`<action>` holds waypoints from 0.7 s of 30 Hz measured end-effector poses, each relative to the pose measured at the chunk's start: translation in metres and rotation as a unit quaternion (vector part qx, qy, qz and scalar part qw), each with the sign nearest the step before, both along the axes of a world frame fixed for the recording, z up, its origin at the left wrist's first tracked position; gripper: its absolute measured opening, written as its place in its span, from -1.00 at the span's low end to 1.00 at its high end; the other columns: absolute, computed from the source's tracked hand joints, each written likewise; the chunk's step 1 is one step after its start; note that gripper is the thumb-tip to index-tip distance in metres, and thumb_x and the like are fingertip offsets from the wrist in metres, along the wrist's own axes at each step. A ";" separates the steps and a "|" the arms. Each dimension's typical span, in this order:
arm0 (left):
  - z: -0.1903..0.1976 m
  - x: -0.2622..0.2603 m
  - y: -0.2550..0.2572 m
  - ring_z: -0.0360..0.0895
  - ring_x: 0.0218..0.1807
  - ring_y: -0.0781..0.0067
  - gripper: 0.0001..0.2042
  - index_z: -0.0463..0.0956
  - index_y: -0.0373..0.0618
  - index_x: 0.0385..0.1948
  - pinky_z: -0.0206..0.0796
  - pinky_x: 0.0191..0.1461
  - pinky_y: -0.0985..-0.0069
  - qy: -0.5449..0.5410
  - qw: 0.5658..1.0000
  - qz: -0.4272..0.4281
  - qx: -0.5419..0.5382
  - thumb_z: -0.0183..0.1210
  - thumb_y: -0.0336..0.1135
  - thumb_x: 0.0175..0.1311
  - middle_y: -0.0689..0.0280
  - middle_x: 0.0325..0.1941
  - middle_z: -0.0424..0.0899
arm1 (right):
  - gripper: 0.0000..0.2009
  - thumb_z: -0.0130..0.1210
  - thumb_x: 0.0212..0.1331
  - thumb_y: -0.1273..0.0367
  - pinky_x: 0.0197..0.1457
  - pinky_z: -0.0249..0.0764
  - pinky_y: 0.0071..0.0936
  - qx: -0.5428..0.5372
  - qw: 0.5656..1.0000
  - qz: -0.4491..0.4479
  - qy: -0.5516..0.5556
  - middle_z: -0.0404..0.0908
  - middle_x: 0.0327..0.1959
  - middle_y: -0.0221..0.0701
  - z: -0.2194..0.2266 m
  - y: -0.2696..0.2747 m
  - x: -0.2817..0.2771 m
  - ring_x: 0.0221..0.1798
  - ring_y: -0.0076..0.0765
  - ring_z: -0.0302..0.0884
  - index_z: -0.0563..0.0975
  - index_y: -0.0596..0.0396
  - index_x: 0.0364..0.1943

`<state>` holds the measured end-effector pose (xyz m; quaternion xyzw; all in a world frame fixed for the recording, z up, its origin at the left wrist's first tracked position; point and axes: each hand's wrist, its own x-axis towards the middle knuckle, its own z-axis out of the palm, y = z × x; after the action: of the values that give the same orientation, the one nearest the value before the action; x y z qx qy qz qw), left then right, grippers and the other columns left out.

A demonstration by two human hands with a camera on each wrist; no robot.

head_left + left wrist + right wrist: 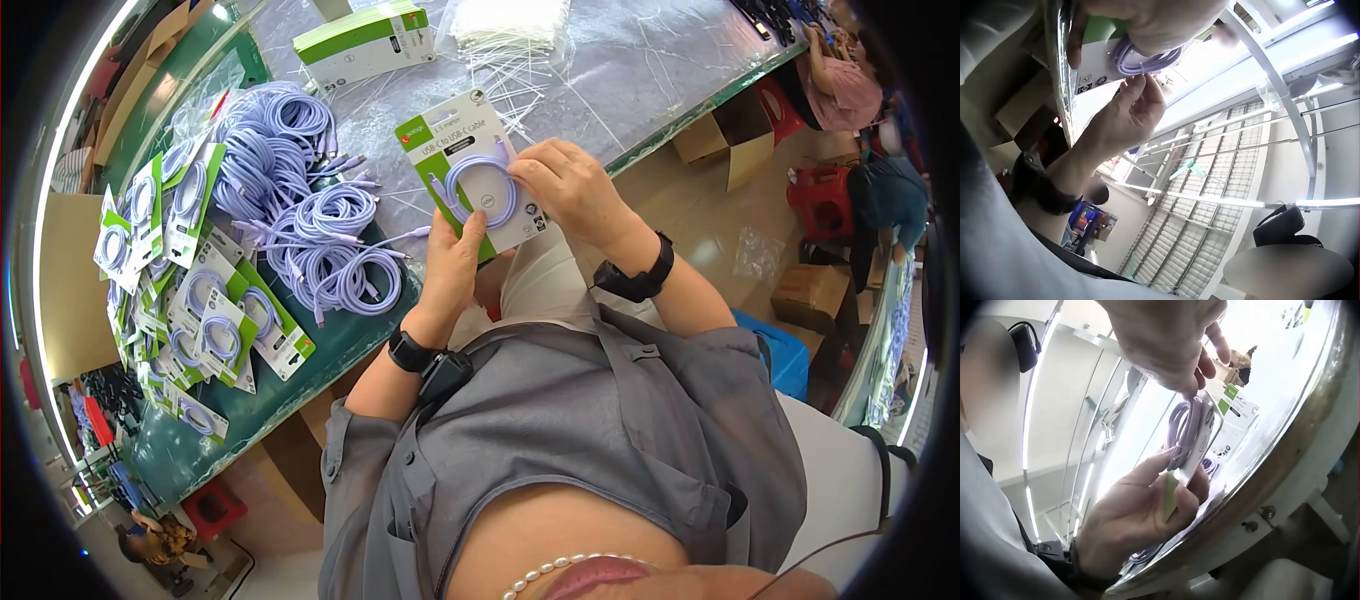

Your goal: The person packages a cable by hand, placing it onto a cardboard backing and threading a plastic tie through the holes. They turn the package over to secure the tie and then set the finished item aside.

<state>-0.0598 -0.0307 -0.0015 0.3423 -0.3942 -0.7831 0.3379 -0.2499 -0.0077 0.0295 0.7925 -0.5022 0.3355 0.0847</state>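
1. My left hand [455, 258] grips the white-and-green card [484, 184] in the upper middle of the head view, thumb over its front, fingers curled behind.
2. The coiled lilac cable [449, 188] sits on the card's face.
3. My right hand [572, 190], fingertips together, pinches the coil's upper right edge.
4. Loose cables [265, 155] lie piled at upper left; carded cables [220, 335] heap at the left.

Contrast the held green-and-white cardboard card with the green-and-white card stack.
The rectangular green-and-white cardboard card is held up; the thick green-and-white card stack rests on the grey tabletop. The card bears a coiled lilac cable; the stack shows none. Both are green and white.
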 end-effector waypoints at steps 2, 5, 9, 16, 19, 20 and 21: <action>-0.001 0.001 0.000 0.57 -0.05 0.24 -0.68 0.15 -0.18 0.12 0.61 -0.22 0.36 -0.008 1.000 -0.015 -0.002 -0.09 -0.39 0.38 0.15 0.04 0.46 | -0.88 0.06 -0.01 0.47 -0.25 0.49 -0.34 0.011 1.000 0.013 -0.016 0.53 -0.32 -0.35 -0.002 0.001 0.000 -0.28 -0.21 0.53 0.48 0.11 -0.34; -0.007 -0.001 0.006 0.56 -0.05 0.22 -0.68 0.14 -0.18 0.12 0.61 -0.22 0.34 0.013 1.000 -0.024 0.006 -0.11 -0.42 0.38 0.14 0.06 0.44 | -0.89 0.11 -0.03 0.50 -0.33 0.50 -0.38 0.057 0.998 -0.006 -0.023 0.52 -0.34 -0.31 -0.009 0.001 0.000 -0.30 -0.20 0.54 0.46 0.12 -0.38; -0.011 -0.006 0.022 0.54 -0.02 0.19 -0.68 0.14 -0.18 0.12 0.61 -0.23 0.32 0.007 0.998 -0.061 -0.023 -0.10 -0.41 0.37 0.13 0.08 0.40 | -0.91 0.11 0.02 0.50 -0.36 0.47 -0.30 0.040 0.982 -0.088 -0.160 0.50 -0.39 -0.30 0.000 -0.016 -0.012 -0.33 -0.15 0.54 0.43 0.10 -0.42; 0.001 0.000 0.006 0.56 -0.05 0.24 -0.69 0.14 -0.16 0.14 0.62 -0.23 0.32 0.085 0.995 -0.026 0.036 -0.13 -0.38 0.40 0.11 0.05 0.42 | -0.86 0.11 0.02 0.51 -0.23 0.47 -0.28 0.039 0.991 -0.056 -0.115 0.52 -0.37 -0.33 0.020 0.001 -0.002 -0.30 -0.14 0.53 0.46 0.07 -0.31; 0.006 0.002 0.003 0.56 -0.04 0.25 -0.68 0.13 -0.15 0.15 0.62 -0.23 0.33 0.062 0.997 -0.034 0.013 -0.12 -0.38 0.40 0.11 0.05 0.42 | -0.83 0.14 -0.03 0.56 -0.27 0.50 -0.37 0.058 0.998 0.030 -0.025 0.56 -0.32 -0.31 0.008 0.002 -0.004 -0.26 -0.19 0.55 0.48 0.15 -0.31; 0.008 0.004 0.003 0.56 -0.04 0.25 -0.68 0.13 -0.15 0.15 0.62 -0.23 0.33 0.062 0.997 -0.034 0.013 -0.12 -0.38 0.40 0.11 0.05 0.42 | -0.83 0.14 -0.03 0.56 -0.27 0.50 -0.37 0.058 0.998 0.030 -0.025 0.56 -0.32 -0.31 0.006 0.002 -0.003 -0.26 -0.19 0.55 0.48 0.15 -0.31; 0.008 0.005 0.004 0.55 -0.03 0.25 -0.67 0.12 -0.15 0.15 0.62 -0.23 0.33 0.050 0.998 -0.036 0.010 -0.12 -0.39 0.39 0.12 0.06 0.41 | -0.83 0.12 -0.03 0.55 -0.25 0.50 -0.36 0.067 0.997 0.037 -0.021 0.55 -0.32 -0.30 0.005 0.002 -0.003 -0.25 -0.18 0.55 0.46 0.15 -0.31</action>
<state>-0.0548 -0.0267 0.0070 0.2921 -0.3813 -0.8144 0.3256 -0.2529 -0.0057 0.0347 0.8069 -0.4959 0.3209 0.0081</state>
